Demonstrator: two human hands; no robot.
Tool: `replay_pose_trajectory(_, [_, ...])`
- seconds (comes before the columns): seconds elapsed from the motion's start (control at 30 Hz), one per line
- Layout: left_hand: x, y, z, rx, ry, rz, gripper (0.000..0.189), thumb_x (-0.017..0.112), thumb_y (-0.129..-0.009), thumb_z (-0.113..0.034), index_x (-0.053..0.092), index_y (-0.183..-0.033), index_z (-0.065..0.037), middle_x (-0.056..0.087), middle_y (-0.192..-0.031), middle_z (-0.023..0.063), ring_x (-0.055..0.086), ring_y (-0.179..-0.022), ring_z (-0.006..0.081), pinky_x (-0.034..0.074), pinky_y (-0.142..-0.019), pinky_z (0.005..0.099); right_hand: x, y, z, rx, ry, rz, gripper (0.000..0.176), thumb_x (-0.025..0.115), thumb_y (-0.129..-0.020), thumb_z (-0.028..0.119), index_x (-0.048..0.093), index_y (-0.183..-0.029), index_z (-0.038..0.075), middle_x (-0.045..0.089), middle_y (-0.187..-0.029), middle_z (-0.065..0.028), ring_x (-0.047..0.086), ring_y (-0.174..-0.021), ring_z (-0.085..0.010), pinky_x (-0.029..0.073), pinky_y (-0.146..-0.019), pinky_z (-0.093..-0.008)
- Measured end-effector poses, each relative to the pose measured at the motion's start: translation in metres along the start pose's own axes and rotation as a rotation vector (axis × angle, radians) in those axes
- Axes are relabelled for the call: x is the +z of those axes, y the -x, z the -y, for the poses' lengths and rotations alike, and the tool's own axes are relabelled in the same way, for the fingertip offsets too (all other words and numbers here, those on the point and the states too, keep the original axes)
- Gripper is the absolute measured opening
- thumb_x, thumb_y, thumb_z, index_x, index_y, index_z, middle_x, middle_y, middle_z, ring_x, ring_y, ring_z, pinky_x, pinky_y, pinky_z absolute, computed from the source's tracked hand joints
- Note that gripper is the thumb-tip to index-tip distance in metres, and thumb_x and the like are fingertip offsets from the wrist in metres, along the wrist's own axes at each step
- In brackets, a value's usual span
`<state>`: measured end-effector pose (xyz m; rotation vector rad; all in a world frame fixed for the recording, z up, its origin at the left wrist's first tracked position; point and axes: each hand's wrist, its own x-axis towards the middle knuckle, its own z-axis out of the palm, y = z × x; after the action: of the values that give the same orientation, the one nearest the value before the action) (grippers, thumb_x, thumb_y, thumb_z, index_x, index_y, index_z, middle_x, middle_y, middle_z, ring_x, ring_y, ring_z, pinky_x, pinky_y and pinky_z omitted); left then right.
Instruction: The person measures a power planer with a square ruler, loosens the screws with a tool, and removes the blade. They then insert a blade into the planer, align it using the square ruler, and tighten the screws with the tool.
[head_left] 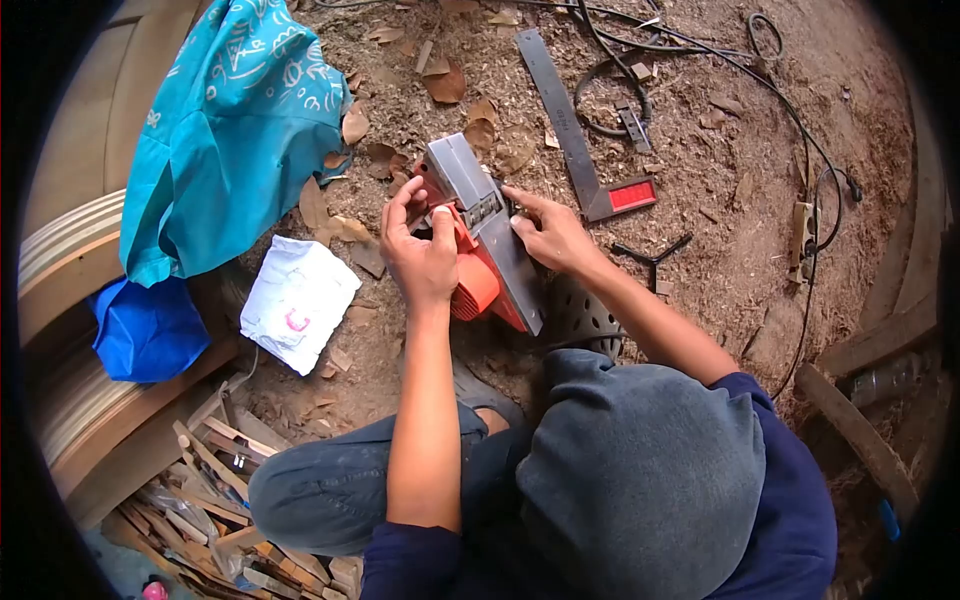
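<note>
At the middle of the head view, above sawdust-strewn ground, an electric planer with an orange body is held tilted between both hands, its grey sole plate turned upward.

- The left hand is closed round the orange body from the left. The fingers are curled over the upper edge and the thumb is laid against the housing.
- The right hand is set on the right edge of the sole plate, its fingertips pressed at the cutter slot. Whether anything small is pinched there cannot be told.
- A steel try square with a red stock is laid flat just beyond the right hand.
- A black T-shaped wrench is seen near the right forearm.
- Black cables are strewn at the top, and a socket block lies at the right.
- A teal cloth is draped at upper left, with a blue bag under it.
- A white plastic bag is placed left of the left wrist.
- Wood offcuts are heaped at lower left.
- Dry leaves are scattered beyond the planer.
</note>
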<state>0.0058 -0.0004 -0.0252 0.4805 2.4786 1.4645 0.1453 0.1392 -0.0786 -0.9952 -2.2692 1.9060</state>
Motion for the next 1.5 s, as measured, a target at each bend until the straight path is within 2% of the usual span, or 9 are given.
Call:
replay_pose_trajectory(0.13, [0.000, -0.001, 0.001, -0.005, -0.002, 0.006, 0.040, 0.070, -0.089, -0.009, 0.069, -0.128, -0.001, 0.067, -0.115, 0.0125, 0.071, -0.106, 0.0255, 0.057, -0.097, 0.0396, 0.012, 0.007, -0.004, -0.073, 0.092, -0.102, 0.049, 0.059, -0.098, 0.015, 0.065, -0.146, 0.009, 0.072, -0.125, -0.0299, 0.075, -0.109, -0.0409, 0.057, -0.098, -0.0471])
replay_pose_trajectory(0.23, [0.002, -0.003, 0.002, 0.006, 0.016, 0.006, 0.040, 0.070, -0.089, -0.008, 0.070, -0.128, -0.001, 0.067, -0.115, 0.0127, 0.071, -0.106, 0.0256, 0.057, -0.097, 0.0397, 0.003, 0.012, 0.013, 0.046, 0.131, -0.057, 0.046, 0.060, -0.097, 0.015, 0.067, -0.142, 0.006, 0.073, -0.121, -0.0285, 0.073, -0.108, -0.0434, 0.057, -0.098, -0.0484])
replay_pose_trajectory(0.53, [-0.001, -0.002, 0.000, 0.002, 0.015, 0.019, 0.039, 0.069, -0.089, -0.007, 0.069, -0.127, 0.001, 0.067, -0.115, 0.0132, 0.071, -0.105, 0.0258, 0.057, -0.096, 0.0390, 0.020, 0.010, -0.002, -0.170, 0.172, -0.223, 0.038, 0.063, -0.095, 0.010, 0.073, -0.131, 0.003, 0.076, -0.110, -0.0270, 0.074, -0.101, -0.0438, 0.058, -0.094, -0.0498])
replay_pose_trajectory(0.7, [0.001, -0.002, 0.000, 0.008, 0.030, 0.009, 0.038, 0.068, -0.090, -0.008, 0.069, -0.127, 0.001, 0.067, -0.115, 0.0138, 0.071, -0.105, 0.0258, 0.058, -0.095, 0.0395, 0.013, 0.013, 0.015, 0.024, 0.116, -0.159, 0.038, 0.062, -0.095, 0.009, 0.073, -0.131, 0.003, 0.075, -0.113, -0.0280, 0.073, -0.104, -0.0444, 0.058, -0.095, -0.0485])
replay_pose_trajectory(0.73, [0.001, -0.003, 0.000, -0.005, 0.037, 0.014, 0.038, 0.068, -0.090, -0.008, 0.069, -0.127, 0.001, 0.067, -0.115, 0.0138, 0.071, -0.106, 0.0258, 0.058, -0.095, 0.0397, 0.020, 0.008, 0.011, -0.180, 0.134, -0.269, 0.038, 0.063, -0.095, 0.008, 0.073, -0.131, 0.003, 0.075, -0.113, -0.0286, 0.073, -0.105, -0.0441, 0.058, -0.096, -0.0476])
replay_pose_trajectory(1.13, [0.001, -0.003, 0.005, 0.012, 0.044, 0.019, 0.040, 0.067, -0.089, -0.002, 0.069, -0.129, -0.001, 0.067, -0.117, 0.0118, 0.071, -0.107, 0.0234, 0.057, -0.098, 0.0378, 0.018, 0.016, 0.006, -0.073, 0.115, -0.211, 0.034, 0.066, -0.095, 0.011, 0.075, -0.126, -0.001, 0.076, -0.116, -0.0264, 0.074, -0.105, -0.0429, 0.058, -0.097, -0.0461])
replay_pose_trajectory(1.23, [-0.002, -0.002, 0.009, 0.080, 0.055, 0.068, 0.047, 0.072, -0.087, -0.010, 0.068, -0.132, -0.001, 0.066, -0.118, 0.0113, 0.069, -0.108, 0.0243, 0.056, -0.099, 0.0387, -0.006, 0.013, 0.011, -0.183, 0.167, -0.294, 0.036, 0.069, -0.095, 0.012, 0.073, -0.129, 0.000, 0.075, -0.112, -0.0259, 0.075, -0.100, -0.0431, 0.058, -0.095, -0.0456])
replay_pose_trajectory(1.33, [-0.005, -0.002, 0.006, 0.115, 0.046, 0.097, 0.054, 0.076, -0.084, -0.020, 0.067, -0.135, -0.002, 0.064, -0.118, 0.0115, 0.066, -0.110, 0.0261, 0.053, -0.101, 0.0402, -0.064, -0.003, 0.027, -0.110, 0.221, -0.481, 0.030, 0.070, -0.098, 0.013, 0.073, -0.125, 0.000, 0.076, -0.112, -0.0238, 0.076, -0.094, -0.0330, 0.061, -0.085, -0.0435])
replay_pose_trajectory(1.5, [-0.006, -0.006, 0.008, 0.108, -0.001, 0.134, 0.058, 0.077, -0.082, -0.025, 0.067, -0.135, -0.003, 0.062, -0.119, 0.0118, 0.064, -0.111, 0.0279, 0.052, -0.101, 0.0415, -0.138, -0.023, 0.012, -0.047, 0.747, -0.669, 0.030, 0.078, -0.096, 0.020, 0.072, -0.116, -0.001, 0.076, -0.108, -0.0218, 0.075, -0.095, -0.0338, 0.060, -0.083, -0.0436])
